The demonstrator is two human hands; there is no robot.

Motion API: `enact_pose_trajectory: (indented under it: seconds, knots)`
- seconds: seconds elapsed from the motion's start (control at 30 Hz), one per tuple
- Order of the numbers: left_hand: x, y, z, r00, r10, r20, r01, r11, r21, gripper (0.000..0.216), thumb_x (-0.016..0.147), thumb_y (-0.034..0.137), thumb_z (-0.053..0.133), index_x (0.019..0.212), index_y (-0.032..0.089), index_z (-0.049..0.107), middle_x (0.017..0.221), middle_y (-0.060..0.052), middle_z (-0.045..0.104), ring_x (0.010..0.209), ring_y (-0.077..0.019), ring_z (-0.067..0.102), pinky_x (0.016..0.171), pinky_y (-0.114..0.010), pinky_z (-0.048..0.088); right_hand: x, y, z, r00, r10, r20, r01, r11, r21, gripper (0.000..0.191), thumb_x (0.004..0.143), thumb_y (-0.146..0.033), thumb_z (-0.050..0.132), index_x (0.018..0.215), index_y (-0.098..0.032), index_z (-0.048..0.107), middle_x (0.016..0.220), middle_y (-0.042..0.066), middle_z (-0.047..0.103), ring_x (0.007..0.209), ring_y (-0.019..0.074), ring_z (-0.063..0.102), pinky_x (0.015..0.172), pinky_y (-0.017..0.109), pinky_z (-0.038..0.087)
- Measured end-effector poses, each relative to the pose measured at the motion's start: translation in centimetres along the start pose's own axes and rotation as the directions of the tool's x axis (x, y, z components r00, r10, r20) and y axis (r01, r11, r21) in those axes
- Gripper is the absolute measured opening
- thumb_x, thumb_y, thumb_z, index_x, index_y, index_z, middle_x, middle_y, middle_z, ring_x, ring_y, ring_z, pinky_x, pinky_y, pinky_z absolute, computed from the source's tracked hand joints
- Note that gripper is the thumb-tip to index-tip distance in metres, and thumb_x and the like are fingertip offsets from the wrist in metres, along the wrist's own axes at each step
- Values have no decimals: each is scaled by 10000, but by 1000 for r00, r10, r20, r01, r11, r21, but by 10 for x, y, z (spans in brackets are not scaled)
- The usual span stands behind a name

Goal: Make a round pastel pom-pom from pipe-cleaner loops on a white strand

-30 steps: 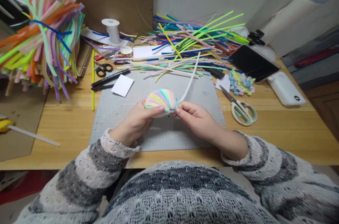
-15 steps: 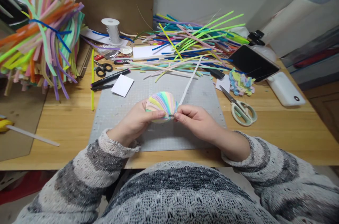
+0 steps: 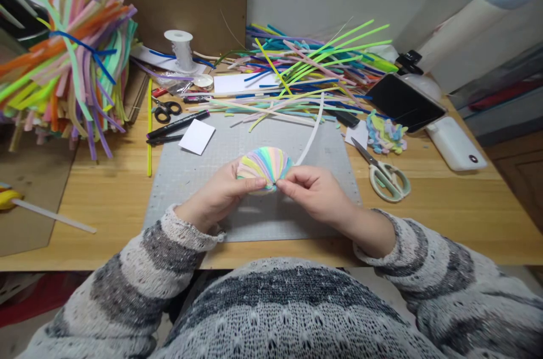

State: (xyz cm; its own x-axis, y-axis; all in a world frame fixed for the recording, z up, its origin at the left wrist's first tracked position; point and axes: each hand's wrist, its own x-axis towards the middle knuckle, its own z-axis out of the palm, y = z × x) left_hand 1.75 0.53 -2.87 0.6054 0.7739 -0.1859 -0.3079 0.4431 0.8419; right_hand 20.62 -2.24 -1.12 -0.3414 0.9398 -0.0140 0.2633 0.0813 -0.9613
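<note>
A round, pastel-striped pipe-cleaner piece (image 3: 268,163), its stripes fanning out from one point at the near edge, is held above the grey cutting mat (image 3: 186,181). My left hand (image 3: 220,192) grips it from the left, thumb across its front and the other fingers mostly behind. At the point where the stripes meet, my right hand (image 3: 323,194) pinches with thumb and forefinger. From behind those fingers a white pipe cleaner (image 3: 313,135) curves up and away. What lies exactly between the right fingertips is too small to make out clearly.
Right of the mat lie large scissors (image 3: 384,172), fuzzy pastel scraps (image 3: 386,132) and a propped phone (image 3: 405,103). Loose pipe cleaners (image 3: 314,65) are heaped at the back. At left are a big pipe-cleaner bundle (image 3: 72,65), small scissors (image 3: 166,111), markers (image 3: 178,124) and a glue gun (image 3: 8,199).
The white pipe cleaner, nearly straight before, now bows in a curve to the right. The striped piece has turned slightly and shifted a little rightward between my hands.
</note>
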Motion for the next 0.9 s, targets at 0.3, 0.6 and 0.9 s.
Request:
enact_pose_trajectory:
  seconds: [0.3,0.6,0.9]
  knots:
    - [1,-4,0,996,69,-57,-66,996,57,418,629,138,804,1020,158,656,956,-45,701,837,-134,632,840,-269,463,-2,3,5,998,-28,-62,24,998,-52,286,831,-348,537,610,-168,514,554,-44,441,534,70,373,498,220,301]
    - [0,3,6,997,67,-29,-68,997,-27,321,783,318,683,1053,148,652,966,-84,697,865,-177,642,781,-270,480,-1,-1,0,997,36,-74,-32,998,50,315,820,-377,579,595,-169,503,525,-60,396,511,60,338,477,217,278]
    - [-2,-4,11,993,105,-50,-95,980,176,452,686,258,771,1109,160,642,1112,-92,682,1062,-225,608,1003,-372,410,5,1,0,947,322,15,-270,768,581,367,714,-500,704,657,-189,517,357,-133,289,293,25,190,312,195,119]
